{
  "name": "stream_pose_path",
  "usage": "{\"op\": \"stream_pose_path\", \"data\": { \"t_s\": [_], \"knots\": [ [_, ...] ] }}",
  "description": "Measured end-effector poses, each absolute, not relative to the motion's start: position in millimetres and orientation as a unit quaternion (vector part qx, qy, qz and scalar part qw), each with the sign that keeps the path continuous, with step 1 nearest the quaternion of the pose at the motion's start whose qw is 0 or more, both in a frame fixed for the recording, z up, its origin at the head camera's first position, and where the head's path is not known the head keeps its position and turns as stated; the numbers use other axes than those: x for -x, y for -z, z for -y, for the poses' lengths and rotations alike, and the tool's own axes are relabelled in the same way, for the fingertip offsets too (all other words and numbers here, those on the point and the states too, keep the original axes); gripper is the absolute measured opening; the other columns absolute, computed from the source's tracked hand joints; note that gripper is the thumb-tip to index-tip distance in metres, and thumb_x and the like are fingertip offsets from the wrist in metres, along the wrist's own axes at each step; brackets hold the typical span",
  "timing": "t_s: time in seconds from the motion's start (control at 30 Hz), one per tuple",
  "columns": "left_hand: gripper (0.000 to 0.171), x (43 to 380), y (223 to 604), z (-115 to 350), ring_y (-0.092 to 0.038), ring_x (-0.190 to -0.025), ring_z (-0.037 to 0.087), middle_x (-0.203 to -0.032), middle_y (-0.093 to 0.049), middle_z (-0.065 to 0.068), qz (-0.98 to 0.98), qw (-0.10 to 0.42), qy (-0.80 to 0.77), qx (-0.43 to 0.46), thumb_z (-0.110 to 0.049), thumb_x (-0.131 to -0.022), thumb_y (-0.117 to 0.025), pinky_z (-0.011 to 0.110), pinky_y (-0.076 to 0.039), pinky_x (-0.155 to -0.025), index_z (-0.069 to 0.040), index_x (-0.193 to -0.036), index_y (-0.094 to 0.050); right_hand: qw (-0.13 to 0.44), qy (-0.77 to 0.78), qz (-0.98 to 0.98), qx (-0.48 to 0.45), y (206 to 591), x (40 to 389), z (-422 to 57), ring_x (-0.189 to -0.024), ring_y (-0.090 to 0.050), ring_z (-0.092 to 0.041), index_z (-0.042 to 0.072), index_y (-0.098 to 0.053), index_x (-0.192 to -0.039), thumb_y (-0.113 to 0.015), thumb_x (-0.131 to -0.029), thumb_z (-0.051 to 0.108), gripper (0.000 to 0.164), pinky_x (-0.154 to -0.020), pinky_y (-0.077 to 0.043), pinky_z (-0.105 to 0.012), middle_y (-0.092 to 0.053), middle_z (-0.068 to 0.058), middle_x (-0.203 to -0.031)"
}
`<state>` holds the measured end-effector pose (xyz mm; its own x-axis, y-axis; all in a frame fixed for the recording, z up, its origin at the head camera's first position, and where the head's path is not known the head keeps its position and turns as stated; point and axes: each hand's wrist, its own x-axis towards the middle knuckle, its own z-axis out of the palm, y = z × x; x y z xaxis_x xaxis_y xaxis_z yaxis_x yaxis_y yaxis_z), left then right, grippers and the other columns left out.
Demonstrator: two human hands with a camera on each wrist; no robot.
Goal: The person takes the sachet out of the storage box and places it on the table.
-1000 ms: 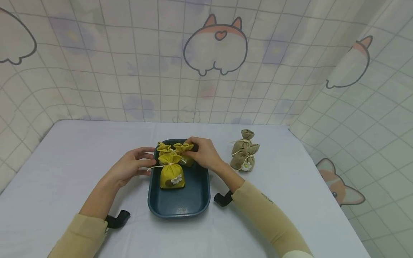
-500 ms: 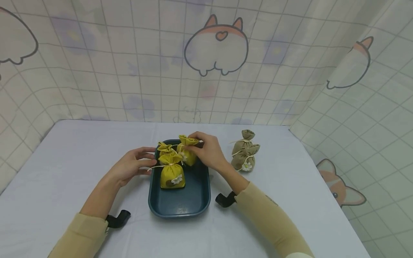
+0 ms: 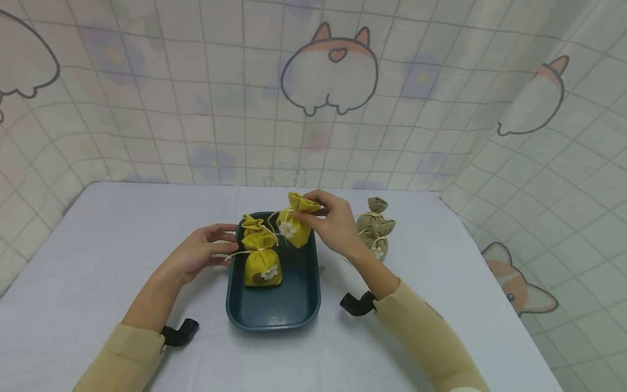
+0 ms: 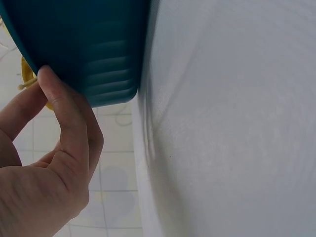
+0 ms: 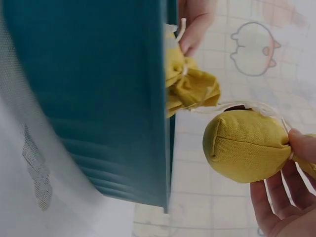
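My right hand (image 3: 335,223) pinches the gathered neck of a yellow drawstring pouch (image 3: 294,223) with a white flower, raised over the back right of a blue tray (image 3: 294,313). Seen from the right wrist, the pouch's round base (image 5: 247,145) hangs clear of the tray wall (image 5: 98,98). Two more yellow pouches stand in the tray: a front one (image 3: 259,267) with a white flower and another (image 3: 252,223) partly hidden behind it. My left hand (image 3: 198,253) touches the tray's left rim with its fingertips; its fingers (image 4: 69,113) lie against the outer wall in the left wrist view.
Two grey-brown drawstring pouches (image 3: 378,234) stand on the white table (image 3: 441,272) right of the tray, partly covered by my right hand. Black wrist mounts (image 3: 180,333) jut from both sleeves. A patterned curtain (image 3: 245,136) hangs behind the table.
My right hand has lifted the third yellow pouch from the tray's back, up and to the right, away from the other two. My left hand has stayed at the tray's rim.
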<state>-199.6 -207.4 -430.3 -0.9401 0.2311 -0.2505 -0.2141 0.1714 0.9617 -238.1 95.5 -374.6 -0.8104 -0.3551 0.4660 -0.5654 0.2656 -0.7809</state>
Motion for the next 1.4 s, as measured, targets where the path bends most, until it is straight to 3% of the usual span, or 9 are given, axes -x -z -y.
{"op": "stream_pose_path", "data": {
  "t_s": [0.67,1.07,1.4],
  "knots": [
    [0.067,200,430,206,-0.062,-0.106,0.028,-0.138,-0.049,0.024,-0.747,0.174,-0.641,-0.005,-0.011,-0.098,-0.07,0.032,-0.059,-0.081,0.001,-0.155,-0.037,0.103,-0.533,0.797,-0.264,365,213,-137,-0.102,-0.067,-0.026,-0.001,-0.07,-0.108,-0.079,-0.09,0.002,0.021,-0.086,-0.059,-0.041,-0.072,-0.012,-0.109],
    [0.066,200,431,209,-0.062,-0.105,0.027,-0.139,-0.048,0.024,-0.749,0.172,-0.64,-0.005,-0.012,-0.098,-0.07,0.033,-0.059,-0.082,0.0,-0.155,-0.037,0.084,-0.523,0.829,-0.179,377,208,-171,-0.093,-0.069,-0.028,0.0,-0.068,-0.113,-0.079,-0.091,0.005,0.025,-0.08,-0.059,-0.026,-0.069,-0.015,-0.117],
    [0.067,200,431,207,-0.062,-0.107,0.029,-0.138,-0.048,0.024,-0.749,0.173,-0.639,-0.006,-0.012,-0.098,-0.071,0.033,-0.059,-0.082,0.0,-0.154,-0.038,0.101,-0.507,0.837,-0.181,406,206,-191,-0.101,-0.067,-0.025,0.0,-0.069,-0.111,-0.081,-0.089,0.003,0.026,-0.081,-0.057,-0.023,-0.069,-0.012,-0.115]
  ]
}}
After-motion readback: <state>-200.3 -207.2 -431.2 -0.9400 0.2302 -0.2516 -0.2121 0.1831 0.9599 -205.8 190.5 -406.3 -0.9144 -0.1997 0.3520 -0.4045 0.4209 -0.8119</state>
